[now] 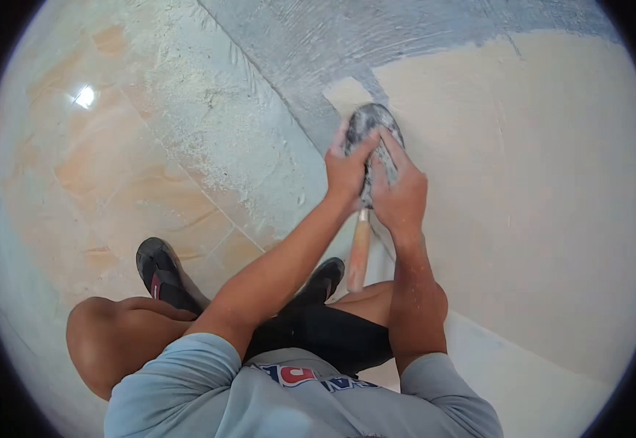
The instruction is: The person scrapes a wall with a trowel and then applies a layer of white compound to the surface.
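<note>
A dark oval tool face (371, 120), smeared with white paste, is between my two hands. A wooden handle (359, 255) with a short metal neck runs down from its lower end toward my knees, like that of a trowel. My left hand (347, 171) is closed around the left edge, its thumb over the face. My right hand (399, 186) grips the right side, fingers laid across the smeared face. White residue coats the fingers of both hands. Neither hand is on the wooden handle.
A wall rises at right, with a cream coat (493, 175) beside bare grey plaster (347, 36). White dust and crumbs (216, 109) lie along its foot on the orange-marbled tile floor (113, 168). My shoes (159, 266) and bent knees are close below the hands.
</note>
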`<state>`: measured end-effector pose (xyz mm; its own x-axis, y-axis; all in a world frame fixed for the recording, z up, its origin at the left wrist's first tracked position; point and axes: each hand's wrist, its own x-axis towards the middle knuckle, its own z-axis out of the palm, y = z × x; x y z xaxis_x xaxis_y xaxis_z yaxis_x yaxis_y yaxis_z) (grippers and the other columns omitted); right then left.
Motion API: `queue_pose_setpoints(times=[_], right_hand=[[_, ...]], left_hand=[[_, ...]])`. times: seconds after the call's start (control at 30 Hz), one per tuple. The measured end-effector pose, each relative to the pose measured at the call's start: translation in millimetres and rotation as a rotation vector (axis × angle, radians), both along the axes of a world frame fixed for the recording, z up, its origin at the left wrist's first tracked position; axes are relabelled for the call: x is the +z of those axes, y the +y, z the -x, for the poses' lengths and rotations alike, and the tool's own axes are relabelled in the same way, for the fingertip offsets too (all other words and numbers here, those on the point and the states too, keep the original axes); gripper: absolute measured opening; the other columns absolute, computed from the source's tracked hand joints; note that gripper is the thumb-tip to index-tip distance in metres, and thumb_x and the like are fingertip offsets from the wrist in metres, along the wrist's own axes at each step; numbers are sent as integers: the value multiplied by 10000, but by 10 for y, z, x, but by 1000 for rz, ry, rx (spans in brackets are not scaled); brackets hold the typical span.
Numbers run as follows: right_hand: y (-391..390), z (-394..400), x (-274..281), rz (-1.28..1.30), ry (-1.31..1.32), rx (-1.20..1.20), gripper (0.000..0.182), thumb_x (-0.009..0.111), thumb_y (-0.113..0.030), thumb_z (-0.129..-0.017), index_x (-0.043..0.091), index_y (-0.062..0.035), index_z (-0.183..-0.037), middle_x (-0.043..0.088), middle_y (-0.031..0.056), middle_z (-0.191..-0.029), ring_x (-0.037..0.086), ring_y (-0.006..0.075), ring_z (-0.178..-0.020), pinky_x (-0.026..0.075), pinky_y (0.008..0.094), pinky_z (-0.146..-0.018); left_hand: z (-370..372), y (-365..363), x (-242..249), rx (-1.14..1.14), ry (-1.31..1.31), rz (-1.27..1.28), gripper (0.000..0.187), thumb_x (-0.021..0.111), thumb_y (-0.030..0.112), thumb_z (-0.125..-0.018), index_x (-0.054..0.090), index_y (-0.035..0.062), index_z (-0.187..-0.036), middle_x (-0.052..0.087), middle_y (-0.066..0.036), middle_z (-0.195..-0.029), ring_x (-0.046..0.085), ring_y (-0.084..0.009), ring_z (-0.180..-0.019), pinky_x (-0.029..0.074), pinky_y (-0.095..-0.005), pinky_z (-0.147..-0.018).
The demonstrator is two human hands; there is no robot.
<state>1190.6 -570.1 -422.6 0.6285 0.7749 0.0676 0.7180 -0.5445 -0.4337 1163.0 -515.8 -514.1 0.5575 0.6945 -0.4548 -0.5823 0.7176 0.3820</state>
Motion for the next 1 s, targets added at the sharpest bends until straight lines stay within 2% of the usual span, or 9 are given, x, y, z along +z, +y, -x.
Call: queue_pose_setpoints(times=[0.13, 0.2, 0.33, 0.43, 0.47, 0.5, 0.57, 0.8, 1.0], right_hand=[[87, -26, -101, 17, -55, 31, 443, 613, -125, -948, 629, -92, -1390, 679, 230, -1277, 661, 397, -1179, 529, 389, -981], [34, -52, -153, -48, -97, 78, 449, 587, -206, -956, 625, -164, -1402, 701, 170, -1252, 687, 427, -1051, 557, 483, -894], [-72, -56, -143, -26, -91, 68, 447, 593, -194, -956, 626, -161, -1400, 703, 156, -1264, 688, 414, -1079, 561, 469, -893], [77, -30, -135, 5, -136, 85, 442, 601, -192, -953, 632, -144, -1391, 704, 189, -1225, 694, 426, -1018, 565, 478, -852], [113, -8, -118, 19, -94, 58, 440, 611, -142, -948, 639, -103, -1385, 697, 223, -1230, 676, 405, -1136, 543, 401, -939], [67, -7, -121, 23, -93, 54, 440, 611, -142, -948, 639, -103, -1385, 697, 223, -1230, 676, 405, -1136, 543, 401, -939], [-9, -59, -154, -29, -126, 102, 443, 606, -193, -950, 632, -136, -1389, 698, 195, -1229, 695, 428, -1006, 565, 486, -850], [144, -62, -156, 14, -124, 81, 454, 595, -208, -952, 626, -183, -1403, 702, 172, -1234, 693, 422, -1018, 557, 471, -882], [114, -4, -65, -21, -108, 97, 453, 596, -215, -957, 626, -144, -1403, 694, 203, -1239, 690, 423, -1037, 558, 475, -883]], left_hand=[[55, 186, -3, 29, -193, 25, 694, 732, 82, -940, 396, -13, -1540, 666, -148, -1210, 656, -183, -1018, 566, -308, -835], [73, 131, 34, -8, -98, 7, 691, 743, 98, -937, 411, -14, -1533, 664, -147, -1222, 652, -179, -1026, 559, -302, -851], [21, -25, -11, 1, -29, 12, 679, 757, 110, -933, 439, -3, -1522, 669, -134, -1222, 642, -160, -1022, 539, -275, -871], [43, 116, -13, 41, -162, 41, 628, 730, 83, -948, 456, 4, -1507, 680, -122, -1193, 649, -165, -1009, 553, -292, -833], [55, 92, -9, 34, -162, 47, 628, 730, 83, -948, 456, 4, -1507, 680, -122, -1193, 649, -165, -1009, 553, -292, -833], [75, 81, 2, 17, -165, 57, 629, 731, 83, -948, 454, 3, -1507, 681, -123, -1192, 650, -166, -1009, 554, -297, -835], [47, 53, -15, 14, -112, 24, 643, 738, 90, -943, 450, 3, -1511, 682, -127, -1196, 653, -166, -1009, 552, -300, -855], [22, 171, -32, 41, -155, 42, 633, 723, 82, -944, 453, 12, -1512, 670, -129, -1222, 642, -182, -1055, 547, -310, -876], [52, 107, 62, -6, -51, 33, 667, 758, 112, -929, 458, -7, -1512, 669, -127, -1242, 642, -164, -1047, 543, -291, -878]])
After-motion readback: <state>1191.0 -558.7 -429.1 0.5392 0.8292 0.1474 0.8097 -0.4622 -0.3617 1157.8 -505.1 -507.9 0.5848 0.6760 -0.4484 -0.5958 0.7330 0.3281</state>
